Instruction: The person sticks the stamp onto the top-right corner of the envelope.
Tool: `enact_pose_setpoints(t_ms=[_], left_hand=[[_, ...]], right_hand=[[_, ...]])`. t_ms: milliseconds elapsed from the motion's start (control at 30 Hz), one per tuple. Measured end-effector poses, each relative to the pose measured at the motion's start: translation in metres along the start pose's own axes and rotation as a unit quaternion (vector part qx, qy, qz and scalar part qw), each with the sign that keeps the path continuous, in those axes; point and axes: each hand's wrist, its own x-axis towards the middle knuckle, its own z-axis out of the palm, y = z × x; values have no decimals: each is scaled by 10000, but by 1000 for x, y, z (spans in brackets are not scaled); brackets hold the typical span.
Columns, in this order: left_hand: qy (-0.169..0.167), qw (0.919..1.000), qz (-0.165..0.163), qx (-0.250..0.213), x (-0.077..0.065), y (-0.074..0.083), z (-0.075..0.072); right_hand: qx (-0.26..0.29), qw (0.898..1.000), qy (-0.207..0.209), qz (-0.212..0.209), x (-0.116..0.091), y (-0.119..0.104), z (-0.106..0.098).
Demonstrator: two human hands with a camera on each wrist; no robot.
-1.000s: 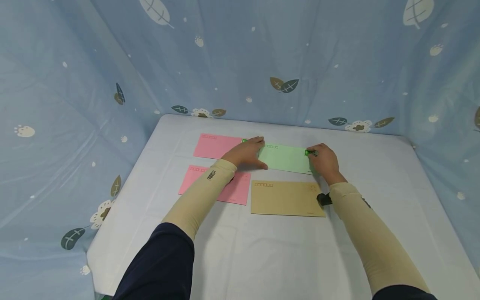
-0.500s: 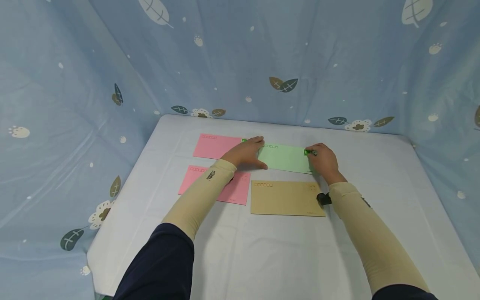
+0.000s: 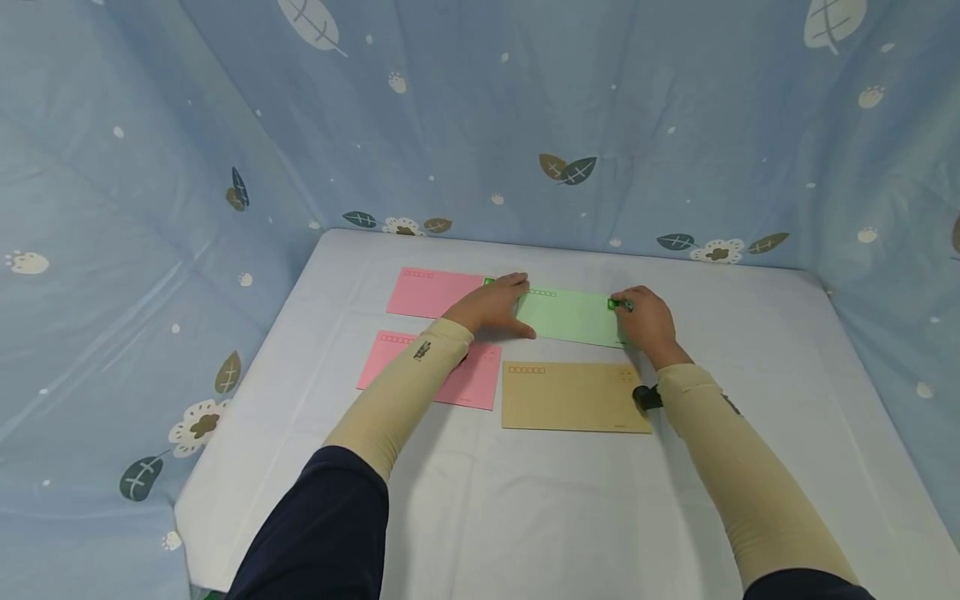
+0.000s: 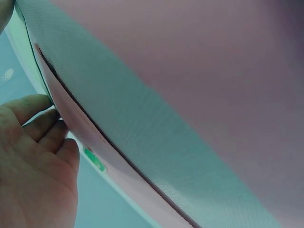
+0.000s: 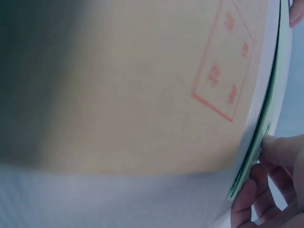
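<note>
In the head view, a pale green envelope (image 3: 568, 318) lies at the back of the table between both hands. My left hand (image 3: 491, 307) rests at its left edge, fingers extended and thumb spread. At its top right corner, my right hand (image 3: 648, 323) has its fingers curled and pinches a small bright green stamp (image 3: 613, 304), partly covered by the fingertips. In the right wrist view, the right thumb (image 5: 280, 148) lies along the envelope's edge with the other fingers bent below. Another green stamp (image 4: 95, 160) sits on the far pink envelope (image 3: 431, 292), beside my left hand.
Under my left forearm lies a second pink envelope (image 3: 472, 379), partly hidden. A tan envelope (image 3: 576, 398) with printed red boxes lies in front of the green one. The white-covered table (image 3: 525, 517) meets a blue patterned curtain (image 3: 465, 125) at the back and left.
The small green stamp and right fingertips have shifted very slightly left at the green envelope's corner. My left hand and the envelopes have stayed in place.
</note>
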Motion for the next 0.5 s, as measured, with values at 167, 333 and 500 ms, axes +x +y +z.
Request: enact_pose_setpoints(t_ms=[167,333,500], left_hand=[[14,10000,-8,-10,0,-1,1],[25,10000,-12,-52,0,-2,1],[22,10000,7,-7,0,-2,2]], right_hand=[[2,10000,31,5,1,1,0],[40,10000,75,47,1,1,1],[148,9997,131,154,1,0,1]])
